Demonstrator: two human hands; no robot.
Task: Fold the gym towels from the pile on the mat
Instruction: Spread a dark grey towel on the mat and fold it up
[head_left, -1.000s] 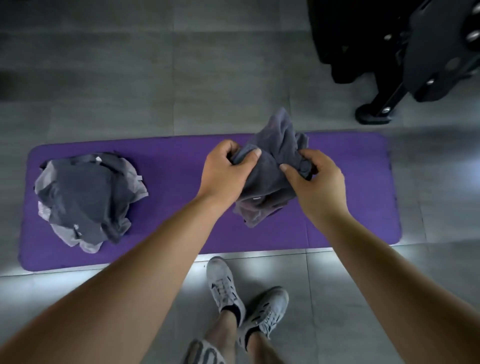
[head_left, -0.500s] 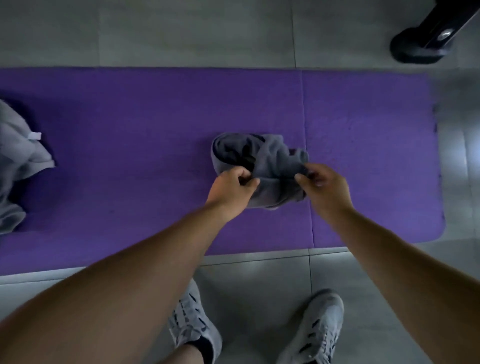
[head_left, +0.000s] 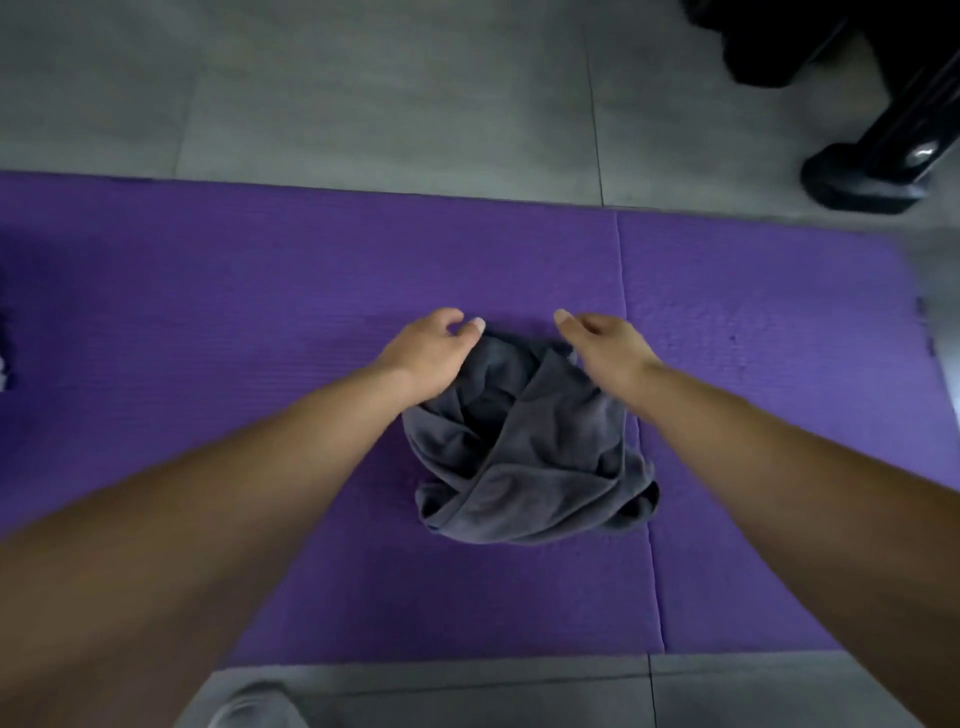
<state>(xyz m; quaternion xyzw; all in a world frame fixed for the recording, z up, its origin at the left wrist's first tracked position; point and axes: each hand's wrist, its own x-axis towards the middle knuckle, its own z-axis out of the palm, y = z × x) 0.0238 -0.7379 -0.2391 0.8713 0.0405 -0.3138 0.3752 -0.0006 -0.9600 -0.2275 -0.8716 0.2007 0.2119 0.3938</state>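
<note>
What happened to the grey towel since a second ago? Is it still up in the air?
No. A second ago both hands held the grey towel bunched above the purple mat; now it lies crumpled on the mat. The left hand and right hand have moved to its far edge; whether they grip it is unclear. The towel stays unfolded.
</note>
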